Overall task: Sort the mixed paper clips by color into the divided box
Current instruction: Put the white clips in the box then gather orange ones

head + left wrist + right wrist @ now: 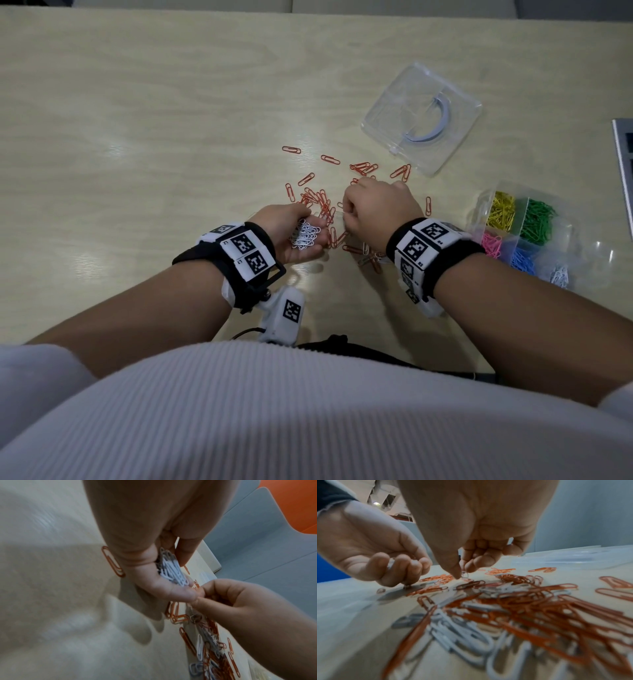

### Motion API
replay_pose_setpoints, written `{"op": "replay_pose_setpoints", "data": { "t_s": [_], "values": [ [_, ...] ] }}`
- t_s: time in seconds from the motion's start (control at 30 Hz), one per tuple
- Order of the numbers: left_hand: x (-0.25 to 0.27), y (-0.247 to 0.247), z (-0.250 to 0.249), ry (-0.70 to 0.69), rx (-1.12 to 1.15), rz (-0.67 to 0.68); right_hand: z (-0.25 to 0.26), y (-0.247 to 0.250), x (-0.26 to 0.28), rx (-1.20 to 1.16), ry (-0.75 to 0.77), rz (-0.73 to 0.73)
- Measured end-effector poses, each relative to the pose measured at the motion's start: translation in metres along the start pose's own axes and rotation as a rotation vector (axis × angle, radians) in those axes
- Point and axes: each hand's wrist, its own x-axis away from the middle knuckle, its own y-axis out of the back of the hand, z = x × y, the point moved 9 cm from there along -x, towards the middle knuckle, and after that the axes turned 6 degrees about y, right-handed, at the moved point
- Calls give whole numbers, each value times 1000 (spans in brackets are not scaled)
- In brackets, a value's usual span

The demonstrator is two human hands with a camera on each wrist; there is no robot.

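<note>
White clips [305,236] are cupped in the curled left hand [291,233]; another clip is pinched by the right hand [380,212] above the orange pile [322,202], with bare table [137,137] leftward.

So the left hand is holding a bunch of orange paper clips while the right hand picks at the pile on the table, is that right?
Not quite. The clips bunched in the left hand are white paper clips, not orange; the head view shows this, and the left wrist view confirms it. The orange paper clips lie loose on the table. The rest holds: the right hand picks at the pile.
</note>
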Motion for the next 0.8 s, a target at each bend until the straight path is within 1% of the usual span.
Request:
{"op": "replay_pose_setpoints", "data": {
  "t_s": [0.03, 0.1, 0.17, 0.2, 0.23, 0.3, 0.33, 0.37, 0.47, 0.53, 0.6, 0.73, 0.8],
  "values": [
    [0, 1, -1, -6, -3, -4, 2, 4, 1, -74, 8, -25],
    [1, 1, -3, -24, 4, -16, 13, 12, 1, -227, 81, -49],
    [1, 1, -6, -50, 31, -33, 34, 13, 1, -304, 191, -6],
    [2, 0, -6, -55, 39, -29, 41, 12, 1, -313, 218, 2],
    [2, -2, -5, -45, 41, -10, 42, 11, 0, -315, 205, -12],
    [2, -4, 0, 4, 43, 39, 30, 12, -3, -304, 82, -73],
    [2, -3, 2, 22, 54, 45, 22, 10, -4, -282, 20, -82],
    [2, 0, 3, 32, 68, 39, 17, 5, -4, -234, -13, -54],
    [4, 7, 5, 37, 69, 31, 16, -14, -5, -51, 12, 104],
    [6, 12, 4, 33, 71, 26, 17, -16, -7, -7, 38, 87],
    [7, 16, 2, 30, 72, 15, 15, -13, -10, -17, 22, 63],
    [7, 21, 1, 34, 69, 6, 3, -2, -12, -72, -89, 29],
    [7, 23, 1, 36, 67, 0, 0, 3, -13, -40, -118, 4]
  ]
}}
